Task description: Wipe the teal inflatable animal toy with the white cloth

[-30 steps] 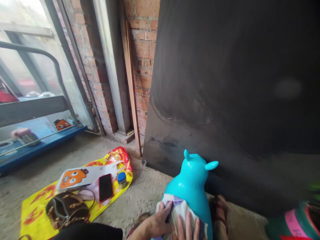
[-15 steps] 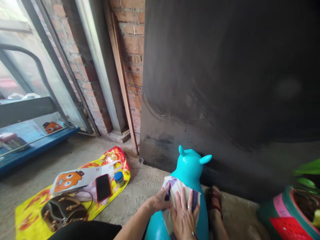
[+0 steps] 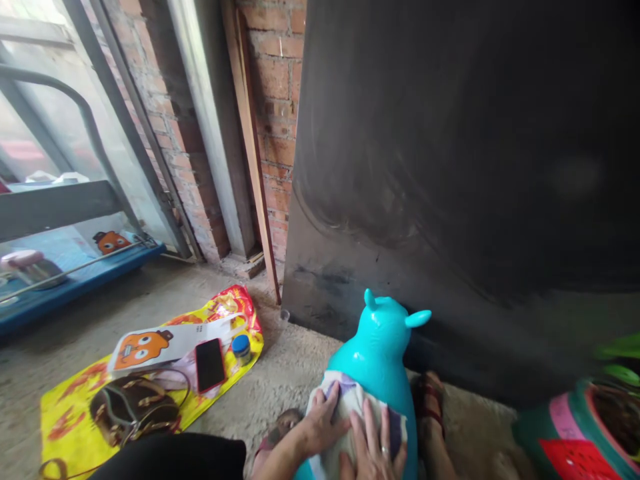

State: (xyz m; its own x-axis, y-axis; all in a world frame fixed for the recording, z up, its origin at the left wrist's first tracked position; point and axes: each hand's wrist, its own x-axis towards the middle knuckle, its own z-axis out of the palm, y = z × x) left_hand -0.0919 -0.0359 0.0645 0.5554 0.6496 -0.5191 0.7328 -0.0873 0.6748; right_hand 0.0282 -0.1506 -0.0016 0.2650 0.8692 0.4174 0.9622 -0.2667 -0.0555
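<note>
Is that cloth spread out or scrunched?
Spread out: the cloth lies mostly flat over the inflatable animal, under the left hand and right hand.

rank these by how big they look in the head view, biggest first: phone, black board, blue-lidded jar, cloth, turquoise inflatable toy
1. Black board
2. Turquoise inflatable toy
3. Cloth, partly covered by the left hand and right hand
4. Phone
5. Blue-lidded jar
</note>
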